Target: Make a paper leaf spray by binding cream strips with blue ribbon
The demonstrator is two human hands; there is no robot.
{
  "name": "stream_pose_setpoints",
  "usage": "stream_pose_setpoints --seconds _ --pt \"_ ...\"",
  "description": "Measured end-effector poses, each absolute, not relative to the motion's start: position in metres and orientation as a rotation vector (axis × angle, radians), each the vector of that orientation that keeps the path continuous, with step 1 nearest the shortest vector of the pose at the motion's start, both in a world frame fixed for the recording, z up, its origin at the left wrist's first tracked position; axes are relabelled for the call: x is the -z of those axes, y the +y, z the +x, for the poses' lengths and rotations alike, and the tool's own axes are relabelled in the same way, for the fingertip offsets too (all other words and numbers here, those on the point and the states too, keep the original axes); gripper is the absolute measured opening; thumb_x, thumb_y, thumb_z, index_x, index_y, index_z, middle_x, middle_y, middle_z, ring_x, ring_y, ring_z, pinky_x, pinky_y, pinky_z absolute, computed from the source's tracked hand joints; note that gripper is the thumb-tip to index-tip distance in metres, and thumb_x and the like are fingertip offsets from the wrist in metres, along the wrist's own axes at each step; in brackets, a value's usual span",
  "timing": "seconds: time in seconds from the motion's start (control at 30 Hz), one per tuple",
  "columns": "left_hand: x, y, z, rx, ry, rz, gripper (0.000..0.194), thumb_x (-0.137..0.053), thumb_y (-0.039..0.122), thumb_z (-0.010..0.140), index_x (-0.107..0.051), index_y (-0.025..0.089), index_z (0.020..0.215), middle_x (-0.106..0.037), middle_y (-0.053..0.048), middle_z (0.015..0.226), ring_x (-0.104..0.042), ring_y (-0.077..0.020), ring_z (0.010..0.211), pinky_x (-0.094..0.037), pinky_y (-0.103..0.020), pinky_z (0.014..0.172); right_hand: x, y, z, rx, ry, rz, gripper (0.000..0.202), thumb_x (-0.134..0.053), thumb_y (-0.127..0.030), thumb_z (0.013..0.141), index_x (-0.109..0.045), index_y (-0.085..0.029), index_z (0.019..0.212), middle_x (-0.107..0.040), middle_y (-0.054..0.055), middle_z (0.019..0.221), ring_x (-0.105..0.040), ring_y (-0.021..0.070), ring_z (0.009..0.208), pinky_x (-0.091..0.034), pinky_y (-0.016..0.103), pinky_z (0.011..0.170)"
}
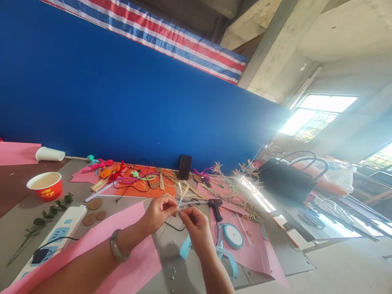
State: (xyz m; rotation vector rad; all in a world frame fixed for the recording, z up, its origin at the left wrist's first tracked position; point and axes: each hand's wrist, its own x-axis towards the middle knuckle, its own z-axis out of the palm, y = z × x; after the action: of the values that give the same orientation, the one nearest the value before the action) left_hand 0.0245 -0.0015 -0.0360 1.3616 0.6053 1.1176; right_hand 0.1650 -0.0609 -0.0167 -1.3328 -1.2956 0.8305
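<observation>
My left hand (161, 212), with a bangle on its wrist, is closed in a pinch. Its fingertips meet those of my right hand (195, 223), which is pinched too. From between them rises a small pale straw-coloured sprig (183, 191) with pointed tips, held by both hands. A thin dark wire hangs below the fingers. Just right of my right hand lies a black glue gun (216, 209), and beyond it a roll of light blue ribbon (233, 235) with a loose end trailing on the table. Small beads (173, 270) are scattered below my hands.
A white power strip (56, 241), a leafy green stem (43, 220), wooden discs (94, 203) and a red paper bowl (45, 189) are at the left. A phone (185, 167) leans against the blue partition (122, 90). Pink sheets (134, 245) cover parts of the table. A black bag (284, 179) stands right.
</observation>
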Motion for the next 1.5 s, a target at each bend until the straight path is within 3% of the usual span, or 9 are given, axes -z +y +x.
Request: stream_pose_setpoints --seconds 0.23,0.53,0.8,1.13,1.27,1.33,1.5 --pt "0.018 -0.009 0.022 -1.045 0.634 1.309 0.028 -0.071 0.038 0.068 -0.056 0.014 0.065 -0.051 0.000 0.073 -0.051 -0.0102 0.061 -0.044 -0.025 0.060 0.015 -0.062 0.170 -0.839 -1.370 -1.347 0.033 -0.065 -0.047 0.075 -0.060 -0.016 0.065 -0.045 -0.003 0.055 -0.037 0.0106 0.053 -0.030 0.023 0.049" --pt "0.019 -0.012 0.022 -0.971 0.609 1.186 0.028 -0.074 0.035 0.065 -0.054 0.014 0.068 -0.050 0.002 0.068 -0.050 -0.0093 0.061 -0.043 -0.024 0.062 0.020 -0.065 0.168 -0.820 -1.299 -1.366 0.035 -0.066 -0.049 0.072 -0.061 -0.016 0.063 -0.043 -0.004 0.050 -0.031 0.0086 0.048 -0.027 0.023 0.046" --pt "0.012 -0.016 0.021 -0.917 0.656 1.168 0.023 -0.072 0.029 0.066 -0.055 0.014 0.068 -0.052 0.003 0.064 -0.050 -0.0091 0.061 -0.041 -0.024 0.063 0.014 -0.066 0.180 -0.888 -1.353 -1.369 0.026 -0.068 -0.041 0.074 -0.064 -0.015 0.068 -0.049 -0.003 0.053 -0.036 0.0081 0.047 -0.028 0.022 0.045" --pt "0.033 -0.010 0.023 -0.901 0.801 1.249 0.025 -0.066 0.036 0.072 -0.057 0.014 0.076 -0.058 0.002 0.060 -0.055 -0.0111 0.059 -0.044 -0.025 0.064 0.028 -0.070 0.210 -0.959 -1.431 -1.488 0.027 -0.066 -0.042 0.074 -0.069 -0.016 0.081 -0.063 0.001 0.065 -0.047 0.0106 0.050 -0.037 0.023 0.049" --pt "0.032 -0.012 0.024 -0.890 0.833 1.223 0.026 -0.067 0.038 0.070 -0.057 0.014 0.073 -0.055 0.003 0.059 -0.054 -0.0108 0.058 -0.046 -0.025 0.064 0.035 -0.053 0.278 -0.701 -1.642 -1.750 0.025 -0.062 -0.037 0.074 -0.072 -0.017 0.086 -0.072 0.007 0.086 -0.060 0.0181 0.069 -0.045 0.027 0.063" --pt "0.031 -0.012 0.024 -0.888 0.841 1.220 0.026 -0.068 0.038 0.069 -0.057 0.015 0.071 -0.055 0.003 0.060 -0.054 -0.0109 0.058 -0.047 -0.025 0.064 0.037 -0.036 0.324 -0.392 -1.590 -2.059 0.026 -0.057 -0.036 0.076 -0.072 -0.018 0.087 -0.072 0.007 0.084 -0.063 0.0200 0.073 -0.045 0.026 0.063" --pt "0.032 -0.013 0.027 -0.877 0.906 1.254 0.024 -0.066 0.038 0.071 -0.058 0.015 0.070 -0.055 0.003 0.058 -0.053 -0.0105 0.056 -0.045 -0.023 0.061 0.039 0.012 0.419 -0.181 -1.369 -2.444 0.024 -0.053 -0.026 0.078 -0.067 -0.015 0.062 -0.067 0.009 0.066 -0.063 0.0232 0.070 -0.039 0.028 0.058"
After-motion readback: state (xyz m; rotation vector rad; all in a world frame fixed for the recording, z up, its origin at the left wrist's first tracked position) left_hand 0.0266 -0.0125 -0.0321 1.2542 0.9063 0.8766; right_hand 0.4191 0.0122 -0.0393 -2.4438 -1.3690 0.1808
